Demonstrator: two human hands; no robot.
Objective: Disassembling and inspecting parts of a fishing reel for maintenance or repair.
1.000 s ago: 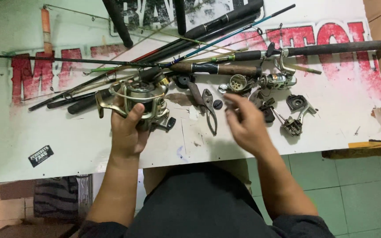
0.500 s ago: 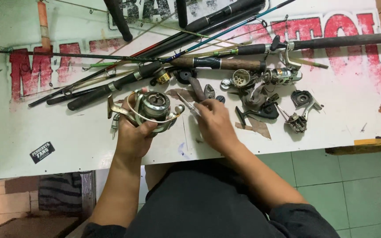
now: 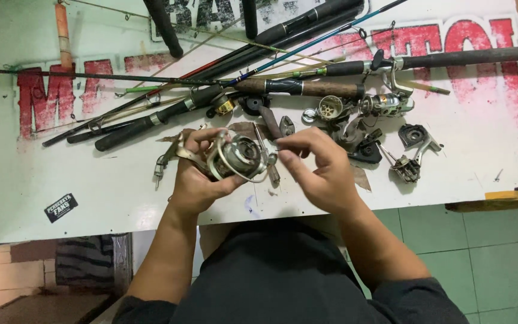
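My left hand grips a silver and gold spinning fishing reel just above a white board used as a table top. My right hand is at the reel's right side, its fingertips pinched on a small part at the reel's edge. What the fingers pinch is too small to make out. A pair of pliers lies on the board right behind the reel.
Several fishing rods lie across the back of the board. Loose reel parts and a spool sit to the right of my hands. A black sticker is at front left. Green floor tiles lie below right.
My right hand came back from the parts on the right to the reel. The left hand drew the reel nearer to me and turned it.
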